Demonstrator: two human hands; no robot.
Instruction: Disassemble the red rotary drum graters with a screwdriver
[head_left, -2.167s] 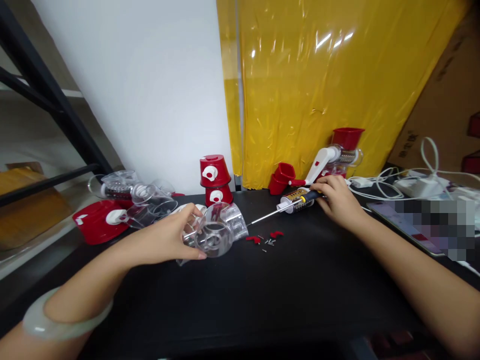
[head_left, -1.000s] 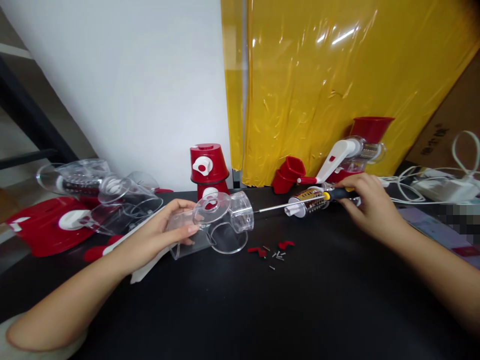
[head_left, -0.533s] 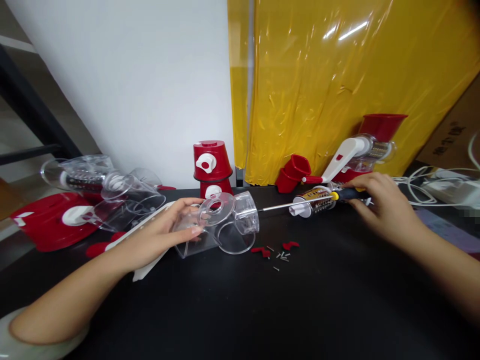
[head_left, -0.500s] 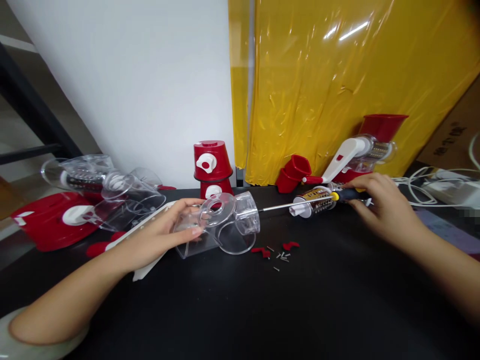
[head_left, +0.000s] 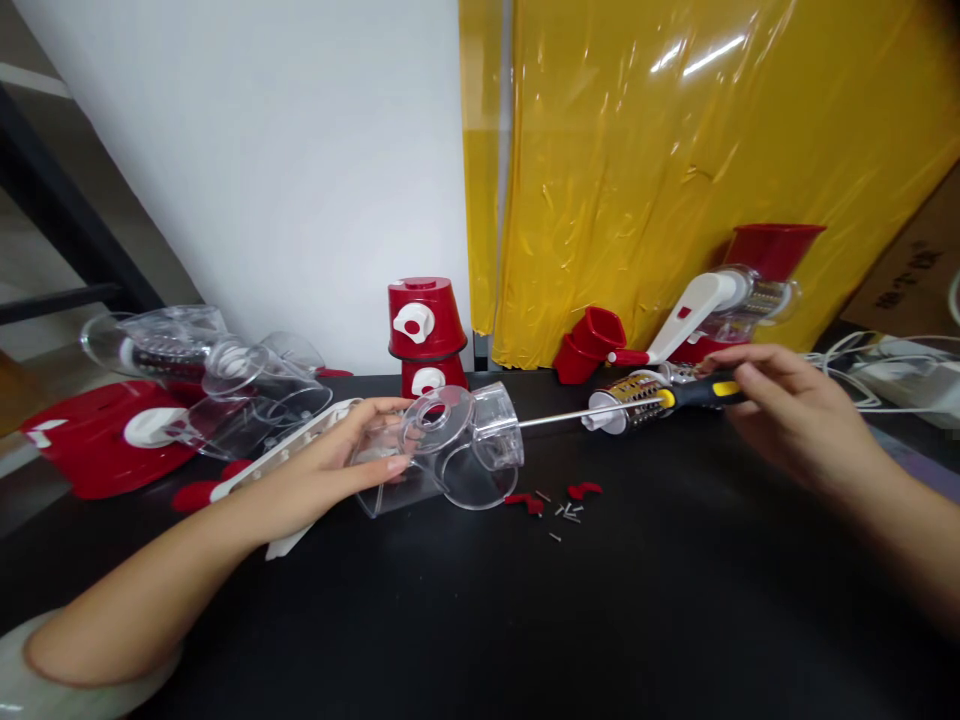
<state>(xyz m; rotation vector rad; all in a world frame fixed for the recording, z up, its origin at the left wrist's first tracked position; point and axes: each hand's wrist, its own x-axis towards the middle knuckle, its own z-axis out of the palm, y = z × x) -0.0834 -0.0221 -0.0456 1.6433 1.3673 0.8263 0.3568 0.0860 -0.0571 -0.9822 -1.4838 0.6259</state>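
Note:
My left hand (head_left: 352, 450) is closed around the left side of a clear plastic grater housing (head_left: 480, 470), which lies on its side on the black table. In my right hand (head_left: 780, 400) is the end of the black and yellow handle of a screwdriver (head_left: 562, 415), pinched between thumb and fingers. Its long shaft points left, and the tip reaches into the housing's short round collar. Just right of the housing lie two small red clips (head_left: 584, 491) and several loose screws (head_left: 568, 512).
Metal grater drums (head_left: 637, 395) lie behind the screwdriver. Stacked red bases (head_left: 424, 320) and red cups (head_left: 589, 345) stand at the back. An assembled grater (head_left: 739, 290) is at right, near white cables (head_left: 832, 365). Red and clear parts (head_left: 112, 440) crowd the left, beside a white crank handle (head_left: 281, 545).
The screwdriver has moved left, its tip now inside the collar. My right hand has shifted its hold back to the handle's end. My left hand stays on the housing.

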